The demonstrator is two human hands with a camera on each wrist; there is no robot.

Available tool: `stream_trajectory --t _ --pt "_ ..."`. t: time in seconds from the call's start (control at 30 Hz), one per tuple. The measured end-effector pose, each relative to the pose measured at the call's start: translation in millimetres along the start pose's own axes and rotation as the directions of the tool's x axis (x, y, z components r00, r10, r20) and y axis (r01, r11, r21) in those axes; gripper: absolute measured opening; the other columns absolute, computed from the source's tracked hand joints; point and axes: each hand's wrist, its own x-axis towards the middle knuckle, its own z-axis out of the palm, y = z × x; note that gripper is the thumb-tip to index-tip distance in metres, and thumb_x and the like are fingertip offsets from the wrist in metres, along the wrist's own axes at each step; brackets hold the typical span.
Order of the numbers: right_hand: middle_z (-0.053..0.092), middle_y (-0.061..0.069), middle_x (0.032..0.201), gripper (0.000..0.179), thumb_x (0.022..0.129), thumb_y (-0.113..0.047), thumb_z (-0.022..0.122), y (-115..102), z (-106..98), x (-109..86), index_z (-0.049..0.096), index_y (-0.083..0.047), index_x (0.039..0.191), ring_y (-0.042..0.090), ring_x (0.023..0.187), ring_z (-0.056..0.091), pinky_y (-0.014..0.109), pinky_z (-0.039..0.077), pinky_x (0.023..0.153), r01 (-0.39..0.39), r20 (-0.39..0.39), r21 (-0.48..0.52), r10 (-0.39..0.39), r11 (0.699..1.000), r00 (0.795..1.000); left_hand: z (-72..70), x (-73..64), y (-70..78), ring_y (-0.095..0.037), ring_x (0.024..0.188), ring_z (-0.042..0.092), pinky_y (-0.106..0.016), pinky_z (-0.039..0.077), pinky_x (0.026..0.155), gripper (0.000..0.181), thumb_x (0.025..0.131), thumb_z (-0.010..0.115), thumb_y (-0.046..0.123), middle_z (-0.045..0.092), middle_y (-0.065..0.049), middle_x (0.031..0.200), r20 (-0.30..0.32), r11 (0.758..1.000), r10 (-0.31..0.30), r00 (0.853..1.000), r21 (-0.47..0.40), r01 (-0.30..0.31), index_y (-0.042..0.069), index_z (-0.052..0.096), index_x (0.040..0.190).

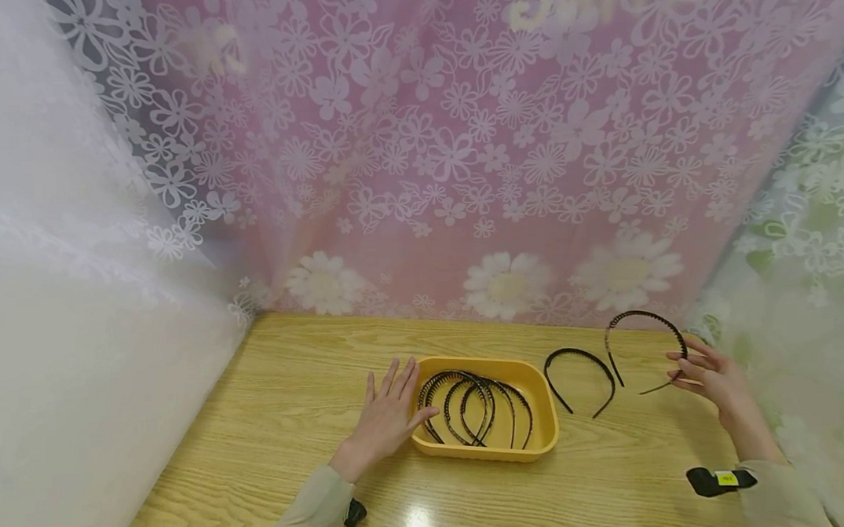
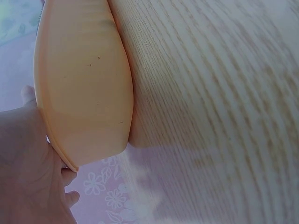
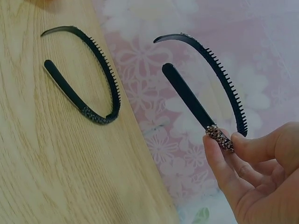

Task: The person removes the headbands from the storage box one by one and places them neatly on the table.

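In the head view a yellow plastic basket [image 1: 487, 453] holds several dark headbands [image 1: 470, 403], overlapping one another. My left hand [image 1: 386, 422] rests on the basket's left rim with its fingers spread straight and its thumb over the edge. The left wrist view shows the basket's outer wall [image 2: 84, 93] beside that hand [image 2: 28, 163]. At the right, my right hand [image 1: 713, 376] pinches a black toothed headband [image 1: 639, 314] between thumb and fingers, raised off the table. The right wrist view shows sparkly stones on this headband [image 3: 187, 95] at the pinch. A second black headband [image 3: 105, 65] lies flat on the table.
The wood-grain table [image 1: 295, 426] ends at a pink flowered curtain [image 1: 418, 177] behind. A white curtain [image 1: 77, 310] hangs at the left and a pale flowered one [image 1: 819, 277] close beside the right arm. The loose headband lies between the basket and my right hand.
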Motion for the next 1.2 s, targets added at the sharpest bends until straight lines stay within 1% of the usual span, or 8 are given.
stream_trajectory --t 0.17,0.37,0.63,0.77,0.87,0.97,1.07,1.2 --pt "0.072 -0.02 0.102 0.069 0.105 0.0 0.05 2.1 -6.9 -1.5 0.017 -0.014 0.163 0.005 0.082 0.072 0.02 0.059 0.072 -0.015 -0.023 -0.008 0.015 1.0 1.0 0.1 0.1 -0.2 -0.038 0.155 0.013 -0.07 0.011 0.118 0.084 0.103 0.04 0.062 0.019 -0.012 0.168 0.005 1.0 -0.003 1.0 -0.002 0.003 0.005 0.021 0.162" --pt "0.073 -0.019 0.102 0.072 0.105 0.0 0.05 8.1 -14.1 -5.6 0.006 -0.002 0.162 0.005 0.08 0.072 0.021 0.059 0.071 -0.025 -0.039 -0.008 0.025 1.0 0.999 -0.1 -0.1 0.0 -0.036 0.155 0.011 -0.07 0.01 0.118 0.084 0.103 0.039 0.062 0.018 -0.011 0.169 0.011 1.0 -0.007 1.0 0.002 0.007 0.006 0.021 0.162" --pt "0.072 -0.021 0.099 0.072 0.105 -0.002 0.051 13.0 -21.3 -8.8 0.006 -0.001 0.162 0.003 0.079 0.072 0.02 0.059 0.069 -0.036 -0.056 -0.054 0.033 0.998 0.998 -2.2 -0.8 1.5 -0.037 0.155 0.011 -0.07 0.01 0.118 0.084 0.103 0.04 0.061 0.018 -0.012 0.168 0.012 1.0 -0.01 1.0 -0.004 0.01 0.006 0.02 0.162" --pt "0.072 -0.021 0.097 0.068 0.105 0.0 0.05 17.6 -27.2 -9.6 0.015 -0.008 0.163 0.004 0.078 0.072 0.021 0.059 0.069 -0.049 -0.053 -0.062 0.046 0.997 0.998 -2.5 -1.3 1.4 -0.037 0.155 0.011 -0.07 0.009 0.118 0.083 0.103 0.04 0.061 0.018 -0.012 0.168 0.009 1.0 -0.009 1.0 -0.01 0.009 0.005 0.02 0.162" --pt "0.072 -0.021 0.096 0.067 0.105 0.0 0.049 20.8 -31.7 -9.0 0.017 -0.013 0.162 0.005 0.078 0.072 0.021 0.059 0.07 -0.089 -0.062 -0.05 0.086 0.995 0.994 -2.2 -1.4 0.6 -0.039 0.155 0.013 -0.07 0.009 0.118 0.083 0.103 0.041 0.06 0.018 -0.012 0.168 0.005 1.0 -0.006 1.0 -0.01 0.007 0.005 0.021 0.162" --pt "0.071 -0.022 0.093 0.072 0.106 0.0 0.048 22.9 -35.4 -7.9 0.004 -0.002 0.162 0.005 0.076 0.071 0.022 0.059 0.07 -0.138 -0.075 -0.072 0.133 0.988 0.988 -2.3 -1.5 0.4 -0.039 0.154 0.014 -0.07 0.01 0.118 0.083 0.103 0.042 0.06 0.019 -0.013 0.168 0.002 1.0 -0.003 1.0 -0.01 0.003 0.005 0.022 0.162" --pt "0.07 -0.025 0.091 0.07 0.106 0.0 0.046 26.3 -40.6 -6.5 0.001 0.003 0.16 0.005 0.076 0.071 0.023 0.06 0.07 -0.18 -0.089 -0.127 0.17 0.975 0.981 -2.8 -1.5 0.9 -0.039 0.154 0.014 -0.071 0.011 0.117 0.083 0.103 0.042 0.059 0.02 -0.013 0.168 -0.001 1.0 0.003 1.0 -0.013 -0.003 0.004 0.022 0.162" --pt "0.069 -0.026 0.089 0.065 0.106 0.001 0.045 33.1 -47.9 -4.9 0.01 0.003 0.161 0.007 0.076 0.071 0.026 0.06 0.07 -0.215 -0.101 -0.199 0.198 0.956 0.975 -3.2 -1.6 1.3 -0.039 0.154 0.014 -0.071 0.011 0.117 0.082 0.103 0.043 0.059 0.02 -0.014 0.168 -0.004 1.0 0.005 1.0 -0.014 -0.005 0.004 0.022 0.162"
